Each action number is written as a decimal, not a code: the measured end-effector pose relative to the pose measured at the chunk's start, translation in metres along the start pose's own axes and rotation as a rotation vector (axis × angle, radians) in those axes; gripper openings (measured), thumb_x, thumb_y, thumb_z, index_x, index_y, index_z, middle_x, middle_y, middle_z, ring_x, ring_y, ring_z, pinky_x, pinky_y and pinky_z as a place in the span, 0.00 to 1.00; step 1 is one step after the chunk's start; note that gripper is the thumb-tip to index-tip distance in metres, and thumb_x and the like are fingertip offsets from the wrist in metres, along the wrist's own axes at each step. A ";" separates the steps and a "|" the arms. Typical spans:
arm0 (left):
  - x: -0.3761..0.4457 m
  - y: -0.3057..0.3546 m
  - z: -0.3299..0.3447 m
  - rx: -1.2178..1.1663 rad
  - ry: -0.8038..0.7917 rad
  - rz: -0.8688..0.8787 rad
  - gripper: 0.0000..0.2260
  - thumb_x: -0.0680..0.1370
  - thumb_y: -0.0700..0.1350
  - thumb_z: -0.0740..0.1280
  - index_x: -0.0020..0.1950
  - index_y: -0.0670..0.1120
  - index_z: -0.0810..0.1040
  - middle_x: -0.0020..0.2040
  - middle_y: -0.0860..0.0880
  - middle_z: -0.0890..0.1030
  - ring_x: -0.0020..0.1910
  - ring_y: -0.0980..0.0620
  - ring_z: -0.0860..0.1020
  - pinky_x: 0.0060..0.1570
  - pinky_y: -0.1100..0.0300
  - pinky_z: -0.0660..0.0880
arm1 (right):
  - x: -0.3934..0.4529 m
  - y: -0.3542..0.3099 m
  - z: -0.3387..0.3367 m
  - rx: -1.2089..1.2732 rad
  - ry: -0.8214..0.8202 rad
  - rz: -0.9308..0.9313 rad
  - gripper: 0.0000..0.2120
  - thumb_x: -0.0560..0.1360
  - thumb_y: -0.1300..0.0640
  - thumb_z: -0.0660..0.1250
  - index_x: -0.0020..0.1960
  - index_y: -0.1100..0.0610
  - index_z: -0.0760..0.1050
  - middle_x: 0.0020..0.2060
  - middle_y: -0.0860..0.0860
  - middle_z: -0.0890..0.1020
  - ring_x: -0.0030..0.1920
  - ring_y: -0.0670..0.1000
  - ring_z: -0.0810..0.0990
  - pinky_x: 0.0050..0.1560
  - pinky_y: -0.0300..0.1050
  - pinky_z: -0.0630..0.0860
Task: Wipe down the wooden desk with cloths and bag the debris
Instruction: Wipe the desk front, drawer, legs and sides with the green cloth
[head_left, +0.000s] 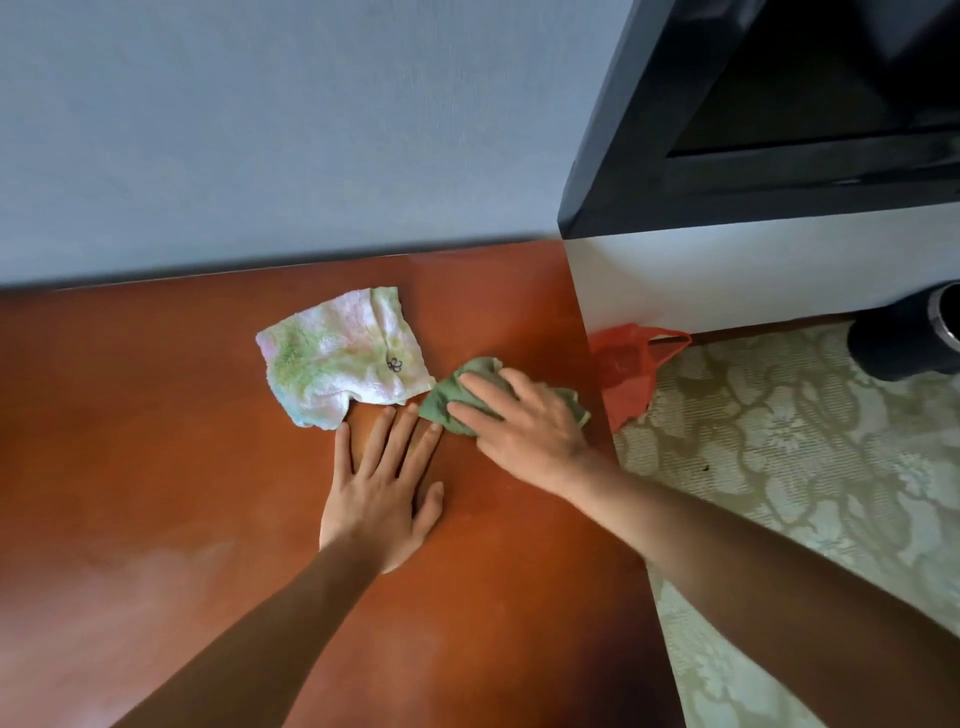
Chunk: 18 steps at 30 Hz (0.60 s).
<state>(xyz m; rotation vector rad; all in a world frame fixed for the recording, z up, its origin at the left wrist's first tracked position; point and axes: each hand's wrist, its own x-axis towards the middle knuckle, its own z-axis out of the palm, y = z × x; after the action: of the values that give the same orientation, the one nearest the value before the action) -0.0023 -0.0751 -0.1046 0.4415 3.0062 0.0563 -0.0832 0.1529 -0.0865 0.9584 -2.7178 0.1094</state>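
Note:
The reddish-brown wooden desk (156, 441) fills the lower left. A pale towel with pink and green blotches (340, 358) lies flat on it near the back wall. My left hand (382, 488) rests flat on the desk, fingers straight, fingertips just below the towel's front edge. Just to the right, my right hand (519, 426) presses down on a crumpled green cloth (447, 397) close to the desk's right edge, fingers spread over it. A red plastic bag (631, 366) hangs off the desk's right side above the floor.
A grey wall (260, 130) runs along the desk's back edge. A black-framed unit (753, 171) is mounted on a white wall at upper right. A dark cylindrical container (909, 338) stands on the patterned pale-green floor covering (805, 467) to the right.

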 end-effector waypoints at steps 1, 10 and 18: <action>0.000 0.000 0.000 -0.010 0.011 -0.006 0.31 0.83 0.62 0.52 0.85 0.51 0.55 0.85 0.50 0.51 0.84 0.47 0.48 0.79 0.33 0.49 | 0.007 0.015 0.002 -0.040 -0.033 0.051 0.20 0.73 0.55 0.69 0.64 0.46 0.79 0.67 0.49 0.79 0.55 0.60 0.79 0.41 0.49 0.79; 0.000 -0.006 0.001 -0.069 0.079 -0.001 0.30 0.81 0.57 0.57 0.83 0.50 0.63 0.84 0.51 0.57 0.84 0.49 0.54 0.79 0.35 0.52 | 0.029 0.024 0.012 -0.078 -0.042 0.262 0.20 0.79 0.45 0.63 0.70 0.48 0.77 0.70 0.52 0.77 0.52 0.61 0.75 0.40 0.49 0.78; 0.001 -0.005 0.000 -0.114 0.106 -0.010 0.29 0.80 0.55 0.61 0.81 0.49 0.67 0.83 0.49 0.61 0.83 0.49 0.56 0.79 0.35 0.54 | 0.058 0.072 0.008 -0.141 -0.115 0.279 0.21 0.79 0.47 0.65 0.72 0.48 0.73 0.68 0.54 0.76 0.46 0.62 0.75 0.37 0.49 0.78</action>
<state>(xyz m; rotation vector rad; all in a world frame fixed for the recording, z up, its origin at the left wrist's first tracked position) -0.0049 -0.0793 -0.1047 0.4240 3.0872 0.2567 -0.1730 0.1726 -0.0780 0.5592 -2.9040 -0.0876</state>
